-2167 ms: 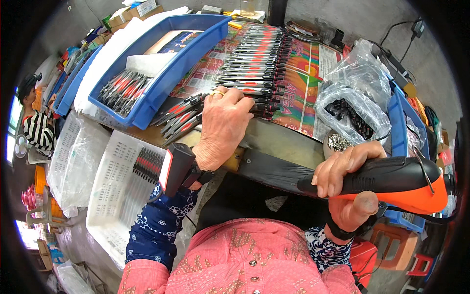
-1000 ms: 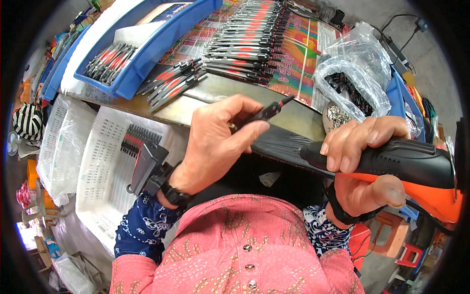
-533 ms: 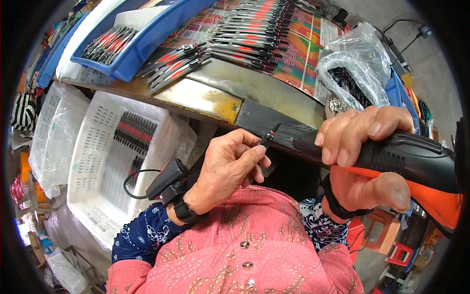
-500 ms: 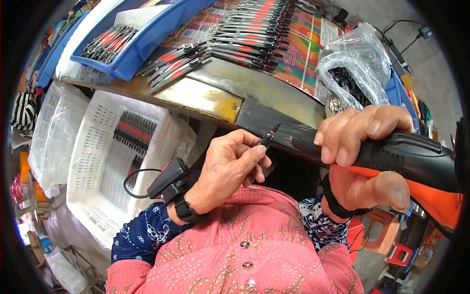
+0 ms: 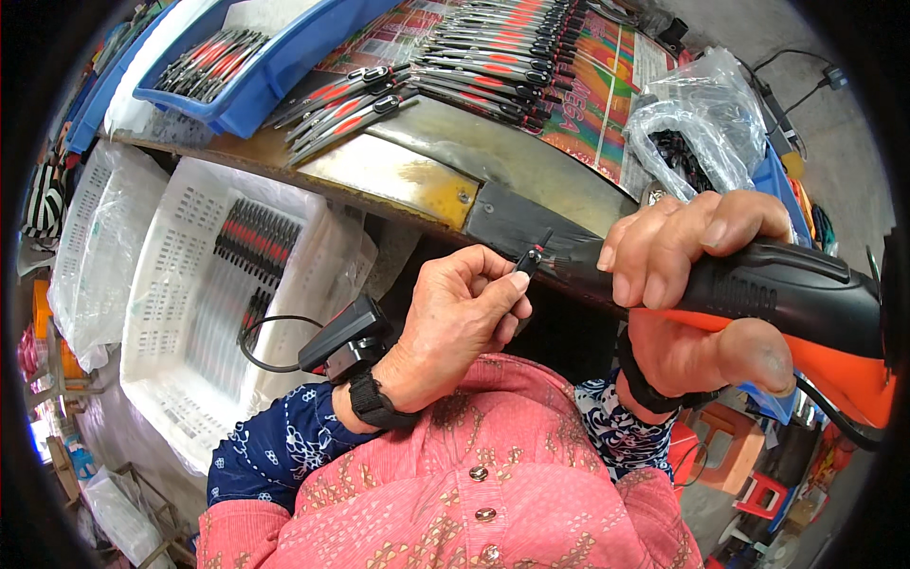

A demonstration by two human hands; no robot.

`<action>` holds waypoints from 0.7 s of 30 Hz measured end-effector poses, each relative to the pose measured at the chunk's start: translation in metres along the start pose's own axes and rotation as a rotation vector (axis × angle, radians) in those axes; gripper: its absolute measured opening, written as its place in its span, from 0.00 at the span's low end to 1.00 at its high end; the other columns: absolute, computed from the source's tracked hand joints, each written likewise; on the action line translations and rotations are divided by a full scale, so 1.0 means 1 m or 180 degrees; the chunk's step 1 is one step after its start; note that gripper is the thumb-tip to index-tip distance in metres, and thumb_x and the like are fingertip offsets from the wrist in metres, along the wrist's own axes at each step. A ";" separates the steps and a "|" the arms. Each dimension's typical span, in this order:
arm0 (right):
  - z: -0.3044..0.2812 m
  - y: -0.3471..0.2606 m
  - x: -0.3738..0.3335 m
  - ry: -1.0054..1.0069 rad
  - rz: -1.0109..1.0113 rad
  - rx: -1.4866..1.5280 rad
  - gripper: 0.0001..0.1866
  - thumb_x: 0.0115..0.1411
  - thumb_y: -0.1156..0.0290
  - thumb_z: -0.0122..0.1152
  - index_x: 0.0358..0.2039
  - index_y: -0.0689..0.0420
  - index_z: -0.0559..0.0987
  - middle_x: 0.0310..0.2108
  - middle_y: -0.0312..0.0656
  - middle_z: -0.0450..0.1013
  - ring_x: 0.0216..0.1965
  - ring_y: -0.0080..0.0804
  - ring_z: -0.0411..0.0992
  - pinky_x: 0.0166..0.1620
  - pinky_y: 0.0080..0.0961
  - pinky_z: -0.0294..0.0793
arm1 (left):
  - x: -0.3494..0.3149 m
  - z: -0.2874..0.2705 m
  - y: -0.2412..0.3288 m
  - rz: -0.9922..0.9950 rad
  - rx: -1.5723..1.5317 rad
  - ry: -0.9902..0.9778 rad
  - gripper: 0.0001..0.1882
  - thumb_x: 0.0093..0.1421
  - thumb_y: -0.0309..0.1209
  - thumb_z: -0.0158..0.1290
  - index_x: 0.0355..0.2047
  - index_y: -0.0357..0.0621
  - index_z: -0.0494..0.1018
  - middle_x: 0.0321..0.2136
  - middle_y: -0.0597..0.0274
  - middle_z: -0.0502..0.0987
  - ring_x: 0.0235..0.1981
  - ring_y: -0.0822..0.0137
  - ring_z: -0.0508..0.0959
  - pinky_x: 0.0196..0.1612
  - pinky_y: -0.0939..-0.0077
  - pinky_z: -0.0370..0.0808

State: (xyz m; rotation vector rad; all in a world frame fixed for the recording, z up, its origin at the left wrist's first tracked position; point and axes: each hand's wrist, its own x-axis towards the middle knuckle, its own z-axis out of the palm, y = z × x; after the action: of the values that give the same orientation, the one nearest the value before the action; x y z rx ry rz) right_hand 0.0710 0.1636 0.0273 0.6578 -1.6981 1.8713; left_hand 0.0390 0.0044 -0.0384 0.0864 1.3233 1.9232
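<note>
My left hand (image 5: 464, 299) pinches a small dark, pen-like piece (image 5: 533, 258) with a touch of red near its upper end. Most of the piece is hidden by the thumb and fingers. My right hand (image 5: 697, 284) is wrapped round a black and orange handheld electric screwdriver (image 5: 806, 302). The tool lies sideways, and its front end points left toward the small piece. Whether the tip touches the piece I cannot tell. Both hands are over the near edge of the workbench (image 5: 332, 175).
Rows of slim grey-black pen-like tools with red inlays (image 5: 493, 66) lie on the bench. A blue bin (image 5: 237, 119) holds more. Below left stands a white plastic crate (image 5: 152, 313) with similar pieces. A clear plastic bag (image 5: 706, 95) of dark parts sits at the right.
My left hand and its piece have shifted slightly right, and the screwdriver slightly left, closing the gap between them. The view has tilted a little. Both grips are unchanged.
</note>
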 end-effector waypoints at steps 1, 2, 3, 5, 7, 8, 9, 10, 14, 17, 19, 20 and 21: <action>0.000 0.001 0.000 -0.0008 0.0005 0.0010 0.37 0.40 0.40 0.64 0.36 0.60 0.64 0.19 0.38 0.65 0.18 0.29 0.66 0.27 0.28 0.69 | 0.000 0.000 0.000 0.0007 -0.0008 0.0003 0.06 0.61 0.30 0.51 0.31 0.40 0.70 0.22 0.65 0.75 0.16 0.80 0.69 0.17 0.89 0.62; 0.000 0.001 0.000 -0.0009 0.0000 0.0016 0.37 0.40 0.40 0.64 0.36 0.60 0.64 0.19 0.37 0.65 0.18 0.29 0.66 0.27 0.28 0.69 | 0.000 0.000 -0.001 0.0015 -0.0016 0.0004 0.06 0.61 0.30 0.51 0.31 0.40 0.70 0.22 0.65 0.75 0.16 0.80 0.68 0.17 0.89 0.62; 0.000 0.001 0.000 -0.0019 -0.0007 0.0014 0.37 0.39 0.40 0.64 0.36 0.60 0.64 0.19 0.37 0.65 0.18 0.29 0.66 0.27 0.28 0.69 | 0.000 0.000 -0.001 0.0027 -0.0029 0.0003 0.06 0.61 0.30 0.51 0.31 0.40 0.70 0.22 0.66 0.74 0.16 0.80 0.68 0.17 0.89 0.62; 0.000 0.001 0.001 -0.0029 -0.0011 0.0026 0.37 0.39 0.40 0.63 0.36 0.60 0.64 0.19 0.37 0.65 0.18 0.29 0.66 0.27 0.28 0.69 | 0.000 0.001 -0.001 0.0031 -0.0023 0.0015 0.06 0.61 0.30 0.51 0.30 0.40 0.69 0.22 0.66 0.74 0.16 0.80 0.68 0.17 0.89 0.61; 0.000 0.001 0.001 -0.0053 -0.0011 0.0029 0.38 0.39 0.39 0.63 0.36 0.60 0.64 0.19 0.37 0.65 0.18 0.29 0.66 0.27 0.28 0.69 | 0.000 0.001 -0.001 0.0038 -0.0013 0.0020 0.06 0.61 0.30 0.51 0.30 0.40 0.69 0.21 0.66 0.74 0.16 0.80 0.68 0.17 0.89 0.61; 0.001 0.002 0.001 -0.0052 -0.0014 0.0042 0.38 0.39 0.39 0.63 0.36 0.60 0.64 0.19 0.37 0.65 0.18 0.29 0.66 0.27 0.28 0.69 | 0.000 0.001 -0.001 0.0040 -0.0004 0.0021 0.06 0.61 0.30 0.51 0.30 0.40 0.69 0.21 0.66 0.74 0.16 0.80 0.68 0.17 0.89 0.61; 0.000 0.002 0.002 -0.0057 -0.0018 0.0045 0.38 0.39 0.39 0.63 0.36 0.60 0.64 0.19 0.37 0.65 0.18 0.29 0.66 0.27 0.28 0.69 | -0.001 0.001 -0.001 0.0056 0.0003 0.0019 0.07 0.61 0.30 0.51 0.30 0.40 0.69 0.21 0.66 0.74 0.16 0.80 0.68 0.17 0.89 0.61; 0.001 0.002 0.002 -0.0065 -0.0017 0.0043 0.38 0.39 0.39 0.63 0.36 0.60 0.64 0.19 0.37 0.65 0.18 0.29 0.66 0.27 0.28 0.69 | -0.001 0.002 -0.001 0.0047 0.0000 0.0023 0.06 0.61 0.30 0.51 0.30 0.40 0.69 0.21 0.66 0.74 0.16 0.80 0.68 0.17 0.89 0.61; 0.002 0.003 0.001 -0.0085 -0.0014 0.0048 0.38 0.39 0.38 0.63 0.36 0.59 0.64 0.19 0.37 0.65 0.18 0.28 0.66 0.28 0.28 0.69 | -0.001 0.002 -0.002 0.0060 -0.0031 0.0035 0.06 0.61 0.30 0.51 0.30 0.40 0.69 0.21 0.66 0.74 0.16 0.80 0.67 0.17 0.89 0.61; 0.002 0.003 0.001 -0.0102 -0.0008 0.0060 0.38 0.39 0.38 0.63 0.36 0.59 0.64 0.19 0.37 0.65 0.18 0.28 0.66 0.28 0.27 0.69 | 0.000 0.002 -0.003 0.0070 -0.0045 0.0046 0.06 0.61 0.30 0.51 0.30 0.40 0.69 0.21 0.66 0.73 0.15 0.81 0.67 0.16 0.89 0.61; 0.003 0.003 0.001 -0.0109 0.0000 0.0054 0.39 0.39 0.38 0.62 0.36 0.59 0.64 0.19 0.37 0.65 0.18 0.28 0.66 0.28 0.27 0.69 | 0.001 0.002 -0.004 0.0065 -0.0077 0.0071 0.06 0.61 0.30 0.51 0.30 0.40 0.69 0.20 0.66 0.73 0.15 0.81 0.67 0.16 0.89 0.61; 0.003 0.004 0.002 -0.0111 0.0010 0.0058 0.39 0.39 0.37 0.62 0.36 0.59 0.64 0.19 0.37 0.65 0.18 0.28 0.66 0.28 0.27 0.69 | 0.000 0.003 -0.004 0.0058 -0.0107 0.0089 0.06 0.61 0.29 0.51 0.29 0.40 0.69 0.20 0.66 0.73 0.15 0.81 0.66 0.16 0.89 0.61; 0.003 0.003 0.002 -0.0112 0.0012 0.0059 0.39 0.39 0.37 0.62 0.36 0.59 0.64 0.19 0.37 0.65 0.18 0.28 0.66 0.28 0.27 0.69 | 0.000 0.005 -0.004 0.0054 -0.0142 0.0109 0.06 0.61 0.29 0.51 0.29 0.40 0.69 0.20 0.66 0.73 0.14 0.81 0.66 0.16 0.88 0.61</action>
State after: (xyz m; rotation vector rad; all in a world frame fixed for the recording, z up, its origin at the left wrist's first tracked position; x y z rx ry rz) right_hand 0.0668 0.1605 0.0266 0.6991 -1.7069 1.8906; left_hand 0.0434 0.0088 -0.0399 0.0426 1.3051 1.9756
